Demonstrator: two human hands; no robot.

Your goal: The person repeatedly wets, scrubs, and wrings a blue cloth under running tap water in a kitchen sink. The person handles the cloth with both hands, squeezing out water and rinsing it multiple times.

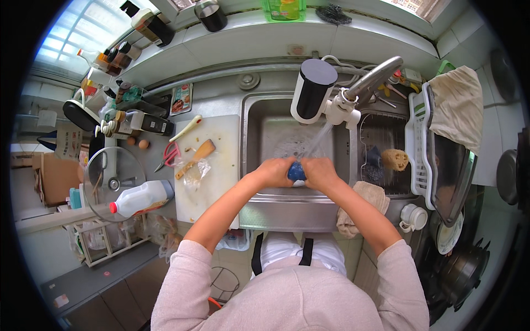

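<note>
My left hand and my right hand meet over the front of a stainless-steel sink basin. Between them both grip a crumpled blue item, perhaps a cloth or sponge; most of it is hidden by my fingers. Just under it shows a sliver of something white, too covered to name. Water runs from the faucet, fitted with a black-and-white filter, and falls into the basin behind my hands.
Left of the basin, a white cutting board carries a wooden spatula and plastic wrap. Red-handled scissors and a milk jug lie beyond. At right are a smaller basin with a loofah, a beige towel and a white mug.
</note>
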